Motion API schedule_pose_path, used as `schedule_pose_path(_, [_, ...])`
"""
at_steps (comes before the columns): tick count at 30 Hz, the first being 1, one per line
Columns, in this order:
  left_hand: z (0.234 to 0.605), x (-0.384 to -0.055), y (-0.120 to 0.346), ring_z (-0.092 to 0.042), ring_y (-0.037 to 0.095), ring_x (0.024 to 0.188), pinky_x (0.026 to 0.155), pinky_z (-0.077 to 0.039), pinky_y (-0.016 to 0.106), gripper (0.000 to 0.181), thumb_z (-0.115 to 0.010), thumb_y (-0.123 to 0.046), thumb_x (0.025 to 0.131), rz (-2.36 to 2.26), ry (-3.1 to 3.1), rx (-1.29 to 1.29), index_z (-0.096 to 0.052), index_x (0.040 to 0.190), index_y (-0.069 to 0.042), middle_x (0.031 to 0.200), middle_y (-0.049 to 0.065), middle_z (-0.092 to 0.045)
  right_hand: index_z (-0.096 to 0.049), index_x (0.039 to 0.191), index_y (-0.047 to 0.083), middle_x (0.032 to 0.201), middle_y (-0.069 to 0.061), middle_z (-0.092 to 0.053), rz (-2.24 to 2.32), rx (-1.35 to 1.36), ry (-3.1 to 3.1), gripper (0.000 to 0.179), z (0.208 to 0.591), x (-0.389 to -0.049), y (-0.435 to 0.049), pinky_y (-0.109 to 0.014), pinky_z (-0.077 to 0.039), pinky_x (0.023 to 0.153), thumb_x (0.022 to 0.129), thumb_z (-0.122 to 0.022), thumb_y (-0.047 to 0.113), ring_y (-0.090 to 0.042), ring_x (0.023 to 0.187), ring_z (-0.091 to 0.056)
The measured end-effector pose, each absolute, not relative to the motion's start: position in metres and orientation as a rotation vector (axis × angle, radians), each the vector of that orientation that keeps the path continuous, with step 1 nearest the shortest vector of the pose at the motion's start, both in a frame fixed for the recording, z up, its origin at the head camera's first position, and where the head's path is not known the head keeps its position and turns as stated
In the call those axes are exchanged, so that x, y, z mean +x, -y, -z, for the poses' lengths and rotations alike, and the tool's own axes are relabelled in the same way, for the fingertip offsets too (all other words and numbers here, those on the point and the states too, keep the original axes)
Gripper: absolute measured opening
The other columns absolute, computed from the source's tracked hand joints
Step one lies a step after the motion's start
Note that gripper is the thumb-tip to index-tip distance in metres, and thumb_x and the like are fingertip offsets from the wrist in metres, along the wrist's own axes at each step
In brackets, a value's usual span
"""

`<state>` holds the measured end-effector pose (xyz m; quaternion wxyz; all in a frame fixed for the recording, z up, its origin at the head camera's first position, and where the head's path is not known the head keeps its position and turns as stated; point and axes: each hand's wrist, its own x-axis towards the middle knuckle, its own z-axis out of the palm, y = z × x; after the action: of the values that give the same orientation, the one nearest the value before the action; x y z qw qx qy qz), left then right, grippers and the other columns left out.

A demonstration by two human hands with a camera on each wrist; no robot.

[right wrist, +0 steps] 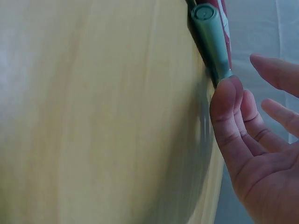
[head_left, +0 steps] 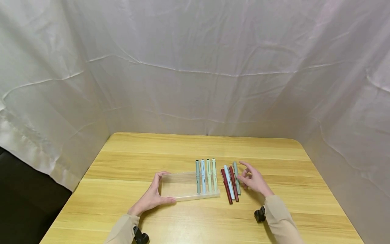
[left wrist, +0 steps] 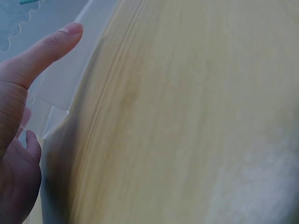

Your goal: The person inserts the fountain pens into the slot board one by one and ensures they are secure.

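Note:
My left hand [head_left: 152,195] grips the left end of a clear plastic pen tray [head_left: 178,184], thumb along the front wall and fingers at the back corner. Lying side by side in the tray's right part are a grey-green pen [head_left: 198,178], a light blue pen [head_left: 203,178] and two pale green pens [head_left: 214,176]. To the right of the tray, two dark red pens [head_left: 226,186], another light blue pen [head_left: 229,183] and another grey-green pen [head_left: 236,169] lie close together. My right hand [head_left: 254,179] touches that outer grey-green pen [right wrist: 210,42] from the side, index finger held away.
The wooden table [head_left: 189,223] carries the tray and pens, with wood showing all around them. Pale cloth curtains [head_left: 195,95] hang behind and on both sides. A dark area [head_left: 27,196] shows past the table at the left.

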<state>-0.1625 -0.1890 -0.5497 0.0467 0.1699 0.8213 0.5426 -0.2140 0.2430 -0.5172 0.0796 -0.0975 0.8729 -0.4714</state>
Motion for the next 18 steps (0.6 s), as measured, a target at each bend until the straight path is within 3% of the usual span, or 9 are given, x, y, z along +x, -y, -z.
schedule_pose_path(18, [0.551,-0.162,0.189,-0.019,0.039,0.154,0.127,-0.009,0.061,0.101,-0.094,-0.027,0.068,-1.666,-2.513,0.541,-0.029,0.144,-0.012,0.154,0.014,-0.032,-0.029,0.154,-0.002,0.086,-0.014,-0.064,1.284,-0.287,-2.582,0.07,0.519,-0.233,-0.243,-0.03,-0.057,0.051,0.096,-0.066,0.009,-0.017,0.057,-0.059])
